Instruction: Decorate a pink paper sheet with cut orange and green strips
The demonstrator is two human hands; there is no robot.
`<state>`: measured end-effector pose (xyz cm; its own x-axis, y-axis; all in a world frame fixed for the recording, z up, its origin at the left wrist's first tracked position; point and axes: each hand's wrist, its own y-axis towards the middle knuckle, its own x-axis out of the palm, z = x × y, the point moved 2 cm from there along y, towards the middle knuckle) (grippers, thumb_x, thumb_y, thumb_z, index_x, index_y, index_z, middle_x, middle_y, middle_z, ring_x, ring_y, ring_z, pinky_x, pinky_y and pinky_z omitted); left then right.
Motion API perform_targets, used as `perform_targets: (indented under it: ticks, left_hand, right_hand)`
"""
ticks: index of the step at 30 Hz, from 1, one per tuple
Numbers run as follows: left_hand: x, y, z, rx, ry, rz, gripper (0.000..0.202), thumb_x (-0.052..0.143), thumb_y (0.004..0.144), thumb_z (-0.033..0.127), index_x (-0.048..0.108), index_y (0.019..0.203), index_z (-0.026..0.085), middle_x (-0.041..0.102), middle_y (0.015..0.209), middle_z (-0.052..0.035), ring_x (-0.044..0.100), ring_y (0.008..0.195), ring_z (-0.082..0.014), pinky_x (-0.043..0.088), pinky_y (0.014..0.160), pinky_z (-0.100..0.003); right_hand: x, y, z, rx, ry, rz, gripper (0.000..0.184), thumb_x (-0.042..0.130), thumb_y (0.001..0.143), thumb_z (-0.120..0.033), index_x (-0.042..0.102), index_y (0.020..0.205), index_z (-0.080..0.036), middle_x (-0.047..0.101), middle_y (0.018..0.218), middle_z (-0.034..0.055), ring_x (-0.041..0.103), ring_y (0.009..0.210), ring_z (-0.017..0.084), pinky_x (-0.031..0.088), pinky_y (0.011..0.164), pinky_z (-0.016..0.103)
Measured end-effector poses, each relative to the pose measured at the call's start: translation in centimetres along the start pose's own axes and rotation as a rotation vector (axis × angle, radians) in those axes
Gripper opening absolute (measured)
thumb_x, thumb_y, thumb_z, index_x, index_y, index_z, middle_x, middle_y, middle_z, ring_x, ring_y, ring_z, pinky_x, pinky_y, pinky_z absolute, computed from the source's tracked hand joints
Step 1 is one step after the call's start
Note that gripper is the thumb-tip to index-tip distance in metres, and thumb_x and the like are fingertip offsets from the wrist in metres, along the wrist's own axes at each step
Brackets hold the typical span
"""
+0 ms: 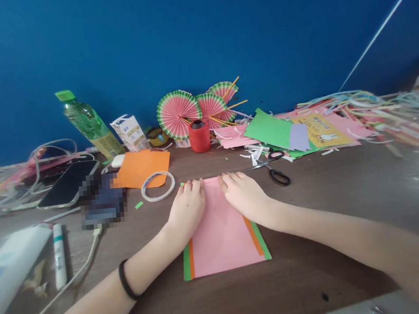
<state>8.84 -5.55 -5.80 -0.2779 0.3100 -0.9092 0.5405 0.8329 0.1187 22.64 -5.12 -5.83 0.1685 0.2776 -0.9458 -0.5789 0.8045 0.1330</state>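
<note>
A pink paper sheet (224,239) with orange and green strips down both sides lies on the brown table in front of me. Its far edge looks slightly turned up. My left hand (189,205) holds the far left corner, fingers bent over the edge. At the far right corner, my right hand (244,195) grips the same edge with its fingers close together. My thumbs are mostly hidden. A roll of double-sided tape (159,199) lies just left of my left hand. Black-handled scissors (279,176) rest partly open beyond my right hand.
Folded watermelon-patterned paper fans (179,113) stand by the blue wall behind a red thread spool (199,137). Green paper (271,129) and scraps lie back right. Orange paper (144,167), phones (68,184), a bottle (89,126), a carton (130,133) and a marker (59,258) occupy the left.
</note>
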Motion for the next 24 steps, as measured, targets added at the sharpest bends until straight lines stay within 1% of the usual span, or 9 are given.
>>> perform_targets:
  ticks: [4,8,10,12,15,17,20,24]
  left_hand:
    - [0.1,-0.1,0.0,0.017,-0.022,-0.005,0.043,0.028,0.08,-0.001,0.048,0.119,0.004,0.057,0.097,-0.0161,0.055,0.089,-0.0221,0.042,0.084,-0.037]
    - [0.5,0.0,-0.6,0.016,-0.075,-0.031,0.044,0.03,0.081,0.001,0.044,0.122,0.0,0.055,0.099,-0.0172,0.053,0.087,-0.023,0.043,0.08,-0.036]
    - [0.6,0.2,-1.2,0.028,-0.129,-0.044,0.045,0.031,0.08,0.001,0.045,0.123,0.002,0.055,0.098,-0.0159,0.052,0.085,-0.0219,0.043,0.078,-0.035]
    - [0.7,0.3,-1.8,0.047,-0.183,-0.057,0.044,0.032,0.081,0.003,0.047,0.122,0.006,0.054,0.097,-0.0137,0.051,0.084,-0.0204,0.042,0.079,-0.033]
    - [0.6,0.4,-2.5,0.069,-0.226,-0.071,0.043,0.031,0.082,0.006,0.047,0.122,0.009,0.053,0.097,-0.0118,0.048,0.086,-0.0202,0.041,0.079,-0.031]
    - [0.6,0.4,-2.7,0.081,-0.228,-0.085,0.044,0.031,0.083,0.007,0.046,0.124,0.009,0.053,0.097,-0.0113,0.047,0.087,-0.0206,0.041,0.079,-0.031]
    - [0.6,0.3,-2.7,0.095,-0.205,-0.094,0.045,0.03,0.083,0.008,0.044,0.126,0.008,0.052,0.099,-0.0123,0.047,0.087,-0.021,0.04,0.08,-0.032]
    - [0.5,0.0,-2.2,0.099,-0.145,-0.088,0.047,0.029,0.082,0.005,0.042,0.127,0.006,0.052,0.102,-0.0143,0.048,0.086,-0.0211,0.04,0.079,-0.032]
  right_hand:
    - [-0.1,-0.1,0.1,0.004,0.009,-0.039,0.041,0.038,0.079,0.001,0.05,0.119,0.002,0.056,0.115,0.0228,0.055,0.104,0.027,0.045,0.083,0.035]
    - [-0.2,0.0,0.7,-0.013,0.085,-0.09,0.041,0.039,0.078,0.002,0.051,0.117,-0.001,0.056,0.116,0.022,0.058,0.099,0.024,0.046,0.08,0.034]
    - [-0.2,0.2,1.1,-0.035,0.14,-0.115,0.037,0.041,0.077,0.0,0.055,0.111,-0.003,0.058,0.113,0.0196,0.06,0.094,0.023,0.047,0.078,0.033]
    - [-0.2,0.4,1.7,-0.023,0.184,-0.129,0.033,0.041,0.078,-0.002,0.058,0.106,-0.005,0.063,0.105,0.0173,0.062,0.089,0.023,0.047,0.074,0.032]
    - [-0.3,0.5,2.5,0.012,0.227,-0.145,0.033,0.04,0.079,-0.004,0.059,0.106,-0.008,0.067,0.094,0.0152,0.064,0.081,0.023,0.047,0.067,0.031]
    - [-0.4,0.4,3.0,-0.017,0.256,-0.15,0.036,0.039,0.079,-0.004,0.057,0.11,-0.009,0.067,0.092,0.0145,0.064,0.08,0.022,0.046,0.068,0.03]
    - [-0.7,0.0,3.5,-0.08,0.307,-0.159,0.038,0.039,0.08,-0.005,0.054,0.115,-0.011,0.066,0.097,0.014,0.064,0.082,0.02,0.046,0.071,0.03]
    - [-1.0,-0.3,4.2,-0.106,0.364,-0.195,0.037,0.038,0.083,-0.01,0.055,0.116,-0.013,0.067,0.098,0.0123,0.063,0.083,0.021,0.045,0.074,0.031]
